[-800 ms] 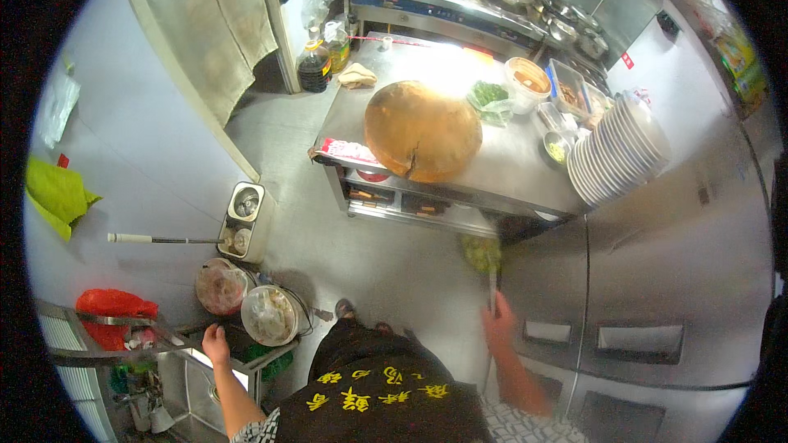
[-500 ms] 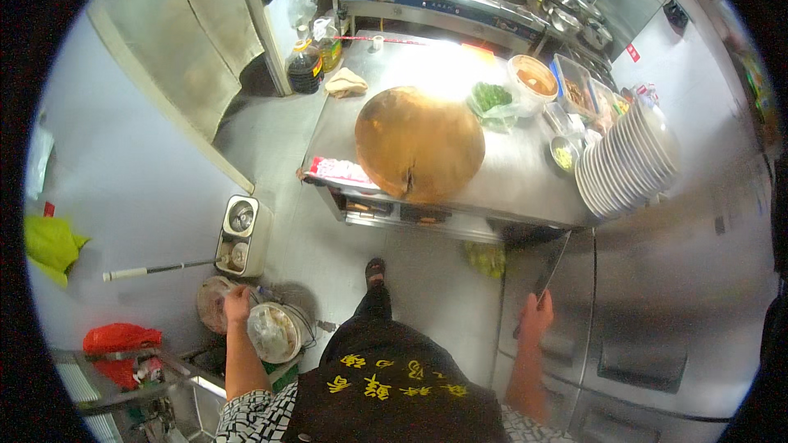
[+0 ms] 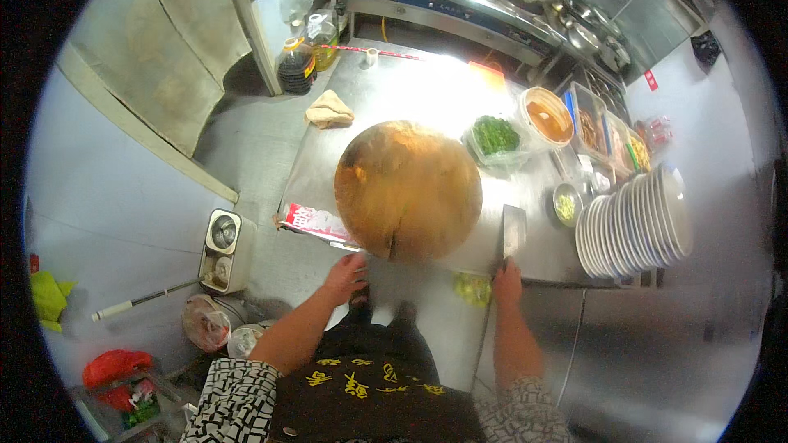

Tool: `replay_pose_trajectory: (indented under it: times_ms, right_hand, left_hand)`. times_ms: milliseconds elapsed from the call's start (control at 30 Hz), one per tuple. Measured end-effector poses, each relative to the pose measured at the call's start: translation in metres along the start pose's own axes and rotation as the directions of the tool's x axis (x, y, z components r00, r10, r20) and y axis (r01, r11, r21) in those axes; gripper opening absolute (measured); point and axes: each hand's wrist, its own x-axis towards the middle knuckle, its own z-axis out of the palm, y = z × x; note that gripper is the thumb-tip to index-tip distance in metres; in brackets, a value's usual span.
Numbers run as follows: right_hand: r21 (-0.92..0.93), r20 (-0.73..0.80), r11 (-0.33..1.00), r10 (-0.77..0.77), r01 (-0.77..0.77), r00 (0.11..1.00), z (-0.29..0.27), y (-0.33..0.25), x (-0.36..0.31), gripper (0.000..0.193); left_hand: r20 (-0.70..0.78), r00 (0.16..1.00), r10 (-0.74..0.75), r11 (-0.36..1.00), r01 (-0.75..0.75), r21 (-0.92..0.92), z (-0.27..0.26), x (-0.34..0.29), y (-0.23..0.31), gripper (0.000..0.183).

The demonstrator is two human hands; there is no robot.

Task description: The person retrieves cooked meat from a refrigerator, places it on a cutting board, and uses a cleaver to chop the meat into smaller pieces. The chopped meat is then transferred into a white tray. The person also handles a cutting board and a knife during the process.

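The cleaver (image 3: 514,231) points away from the person, its blade over the near right part of the table (image 3: 529,184) — whether it touches is unclear. The right hand's (image 3: 507,281) fingers are closed round its handle. Left of the blade sits a round chopping block (image 3: 408,189); the left hand (image 3: 345,279) is near its front edge — blurred, so I cannot tell whether its fingers are spread or together. Farther right, plates (image 3: 634,226) stand beside a small bowl (image 3: 566,203).
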Motion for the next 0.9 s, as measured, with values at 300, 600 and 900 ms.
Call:
replay_pose_trajectory:
  times_ms: [300, 600, 900]
  right_hand:
    - [-0.143, -0.174, 0.945, -0.318, 0.296, 0.932, 0.013, 0.02, 0.077, 0.042]
    - [0.344, -0.155, 0.776, -0.508, 0.528, 0.847, 0.008, -0.058, 0.132, 0.038]
    - [0.384, -0.019, 0.83, -0.431, 0.404, 0.902, 0.006, -0.09, 0.144, 0.037]
  left_hand:
    - [-0.06, 0.987, 0.148, 0.869, -0.159, -0.469, 0.05, 0.052, -0.032, 0.056]
    - [-0.257, 0.963, 0.078, 0.93, -0.163, -0.329, 0.071, 0.022, -0.018, 0.077]
    - [-0.28, 0.958, 0.055, 0.961, -0.127, -0.244, 0.074, 0.017, -0.013, 0.076]
